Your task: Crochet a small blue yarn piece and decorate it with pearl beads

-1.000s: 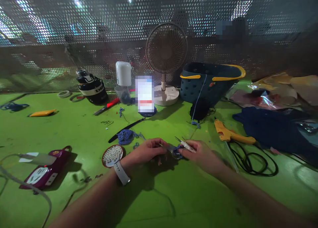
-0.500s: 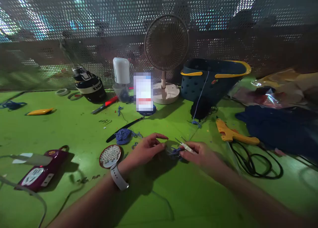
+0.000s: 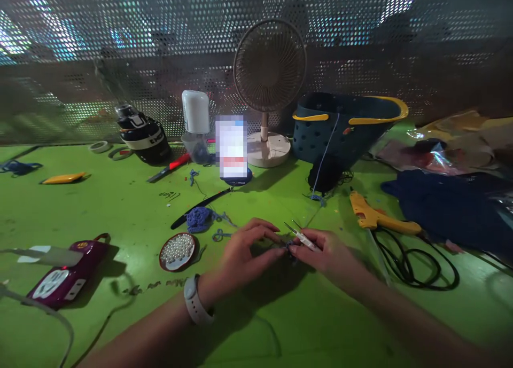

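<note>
My right hand [image 3: 324, 250] grips a small white-handled tool [image 3: 306, 241] with two thin metal tips that point up and left. Its thumb and fingers also pinch a small blue-purple crocheted yarn piece [image 3: 289, 245], mostly covered by the fingers. From the left, my left hand [image 3: 250, 253], with a white watch on the wrist, closes thumb and forefinger on the edge of that piece. Left of this hand lie a blue crocheted piece [image 3: 199, 219], a loop of blue yarn [image 3: 220, 235] and a red-rimmed dish of white pearl beads [image 3: 178, 252].
Behind my hands stand a lit phone [image 3: 233, 149], a fan [image 3: 267, 143] and a dark blue basket [image 3: 320, 127]. To the right lies a yellow glue gun [image 3: 377, 216] with a coiled black cord. At left are a purple power strip [image 3: 76, 266] and a yellow cutter [image 3: 63, 178].
My left hand has moved right, and its thumb and forefinger have come together at the yarn piece. My right hand stays nearly in place with the white-handled tool.
</note>
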`<control>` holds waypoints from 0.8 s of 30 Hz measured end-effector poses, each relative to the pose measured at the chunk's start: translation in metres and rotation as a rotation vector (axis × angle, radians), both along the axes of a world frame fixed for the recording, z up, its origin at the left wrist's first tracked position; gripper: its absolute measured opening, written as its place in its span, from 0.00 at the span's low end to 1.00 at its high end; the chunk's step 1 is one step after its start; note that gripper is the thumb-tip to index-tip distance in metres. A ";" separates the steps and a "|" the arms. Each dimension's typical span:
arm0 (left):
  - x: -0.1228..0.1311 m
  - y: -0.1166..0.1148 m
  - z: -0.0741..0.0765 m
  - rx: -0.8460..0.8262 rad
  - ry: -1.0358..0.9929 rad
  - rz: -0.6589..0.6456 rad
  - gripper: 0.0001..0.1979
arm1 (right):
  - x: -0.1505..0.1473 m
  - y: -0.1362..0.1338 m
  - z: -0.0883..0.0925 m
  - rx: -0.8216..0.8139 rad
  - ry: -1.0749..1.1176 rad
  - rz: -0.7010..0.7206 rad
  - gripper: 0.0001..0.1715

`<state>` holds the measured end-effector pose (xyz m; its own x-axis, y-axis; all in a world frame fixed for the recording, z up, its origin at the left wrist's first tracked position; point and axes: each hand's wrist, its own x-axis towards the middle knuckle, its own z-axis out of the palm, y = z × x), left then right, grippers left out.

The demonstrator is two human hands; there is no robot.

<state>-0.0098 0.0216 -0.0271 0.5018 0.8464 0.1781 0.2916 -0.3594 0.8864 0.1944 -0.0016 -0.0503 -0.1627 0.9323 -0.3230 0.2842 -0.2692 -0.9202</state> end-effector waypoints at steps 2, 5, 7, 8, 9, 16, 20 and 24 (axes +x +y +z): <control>-0.002 0.003 -0.004 -0.039 -0.019 0.018 0.03 | 0.000 0.000 -0.002 -0.020 0.012 0.006 0.14; -0.005 0.007 -0.007 -0.194 -0.055 0.019 0.05 | 0.001 -0.001 -0.003 -0.022 0.006 0.008 0.14; -0.006 0.007 -0.004 -0.299 -0.089 0.002 0.07 | 0.001 -0.001 -0.002 -0.015 0.005 0.006 0.14; -0.005 0.006 -0.003 -0.318 -0.086 -0.004 0.09 | 0.000 -0.001 0.000 -0.017 0.009 0.010 0.14; -0.005 0.005 -0.001 -0.304 -0.069 -0.007 0.11 | 0.000 -0.001 0.001 -0.021 0.010 0.016 0.13; -0.004 0.007 -0.003 -0.191 -0.046 -0.064 0.04 | -0.003 -0.002 0.013 -0.054 0.031 0.031 0.13; -0.007 0.012 -0.009 -0.479 -0.125 -0.089 0.07 | -0.002 -0.001 0.017 -0.071 0.029 0.048 0.12; -0.007 0.012 -0.008 -0.606 -0.140 -0.078 0.11 | 0.000 -0.002 0.014 -0.061 0.053 0.061 0.12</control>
<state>-0.0168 0.0336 -0.0352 0.5725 0.7796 -0.2539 0.1515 0.2038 0.9672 0.1947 -0.0037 -0.0366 -0.2372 0.8988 -0.3687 0.2528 -0.3093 -0.9167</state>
